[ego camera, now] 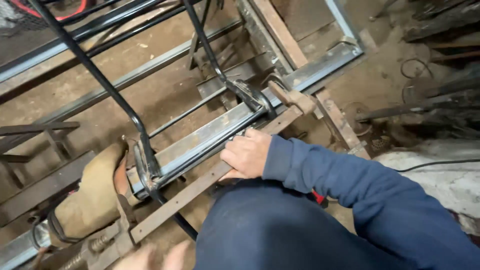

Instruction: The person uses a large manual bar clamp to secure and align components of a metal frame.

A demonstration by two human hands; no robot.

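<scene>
From the head view, the right hand [246, 152] lies with its fingers curled down over a long rusty flat bar [200, 184] and presses against the grey steel rail [210, 134] just beside it; the grip is closed on the bar's upper edge, thumb hidden beneath. The flat bar's long axis runs diagonally, from its low end near the bottom left up toward the upper right, where it ends by a wooden-handled hammer [292, 98] resting across the rail. The steel rail lies parallel to the flat bar, just above it, and thin black rods [207, 150] run along its face. A bent black rod frame [100, 80] rises from the rail left of the hand, its foot sitting on the rail where the metal looks burnt and dark; a second black upright [210, 55] meets the rail above the hand at a curved black scroll piece [252, 95]. Left of the frame's foot, a worn tan leather glove [92, 195] lies against the rail's end, beside a threaded screw of a clamp [95, 246]. The left hand [155, 257] shows only as a blur at the bottom edge below the flat bar, so how far its grip is open cannot be told. The person's blue sleeve [350, 180] and dark blue knee [280, 230] cover the floor right of the bar. Scrap rings and wire [415, 67] lie on the dirt floor well beyond the rail's far end.
</scene>
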